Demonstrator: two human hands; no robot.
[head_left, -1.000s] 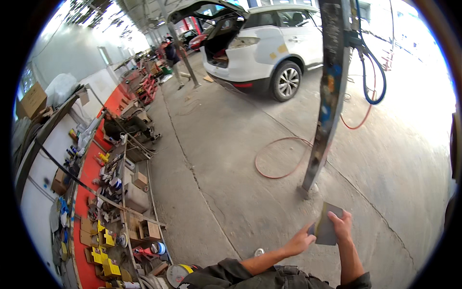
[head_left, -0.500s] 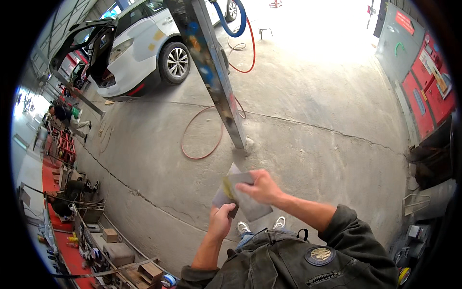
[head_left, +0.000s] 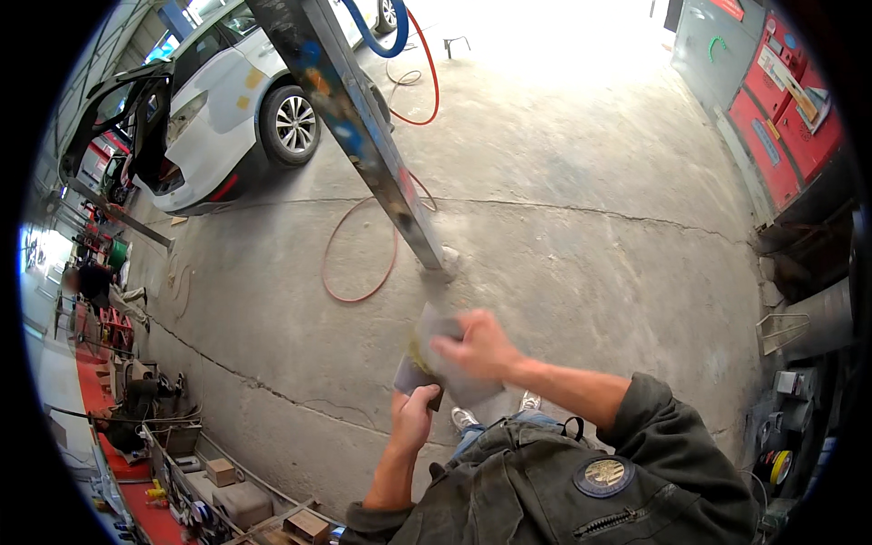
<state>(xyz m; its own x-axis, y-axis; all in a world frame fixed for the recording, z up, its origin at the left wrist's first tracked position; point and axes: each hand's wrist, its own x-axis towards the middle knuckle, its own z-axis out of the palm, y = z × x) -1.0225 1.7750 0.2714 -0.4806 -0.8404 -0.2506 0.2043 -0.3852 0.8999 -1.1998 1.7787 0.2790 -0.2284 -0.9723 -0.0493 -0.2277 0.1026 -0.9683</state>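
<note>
My left hand [head_left: 414,420] is closed on the lower edge of a flat grey putty board [head_left: 407,378], held in front of my waist. A smear of yellow-green putty [head_left: 418,354] lies on the board's face. My right hand [head_left: 490,347] is closed on a wide grey putty spreader [head_left: 469,389], thumb on its face. The spreader is blurred by motion and overlaps the board beside the putty. Whether the two plates touch, I cannot tell.
A painted steel post [head_left: 363,136] stands ahead, a red hose [head_left: 327,259] looped by its foot. Beyond is a white car [head_left: 213,118], tailgate raised. Red cabinets [head_left: 767,145] line the right; a cluttered bench [head_left: 241,500] is at left. A person [head_left: 95,282] crouches far left.
My right hand and the spreader have shifted slightly left across the board. The whole view has turned a little to the right, so the post and car sit further left.
</note>
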